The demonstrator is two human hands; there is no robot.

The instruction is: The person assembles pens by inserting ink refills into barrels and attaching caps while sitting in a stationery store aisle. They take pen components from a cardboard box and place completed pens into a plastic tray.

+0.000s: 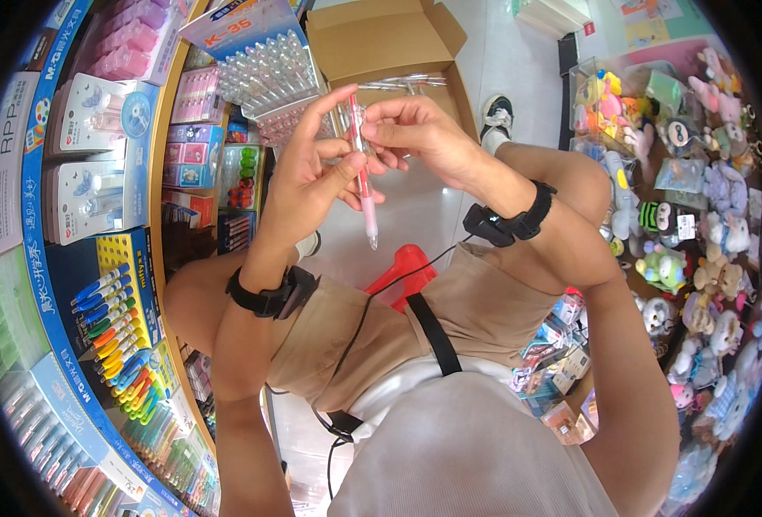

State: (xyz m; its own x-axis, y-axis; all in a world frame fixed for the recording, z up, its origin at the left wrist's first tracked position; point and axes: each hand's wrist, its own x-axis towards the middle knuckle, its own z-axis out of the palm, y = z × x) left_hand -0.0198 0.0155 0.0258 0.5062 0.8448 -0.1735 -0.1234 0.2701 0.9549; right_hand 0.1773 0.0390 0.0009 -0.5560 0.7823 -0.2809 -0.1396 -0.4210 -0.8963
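Fingers of both the left hand (312,177) and right hand (415,129) pinch a pink pen (362,177); a loose pinch could drop it into the cardboard box (381,43).

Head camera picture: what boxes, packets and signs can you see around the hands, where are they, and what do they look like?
Open brown cardboard box: on the floor beyond the hands, flaps up.
Blue and white slanted sign card: top centre, above clear pen rows.
White packets with blue pictures: left shelf, boxy.
Yellow and blue display box of coloured pens: lower left shelf.
Pink packets: top left, stacked.
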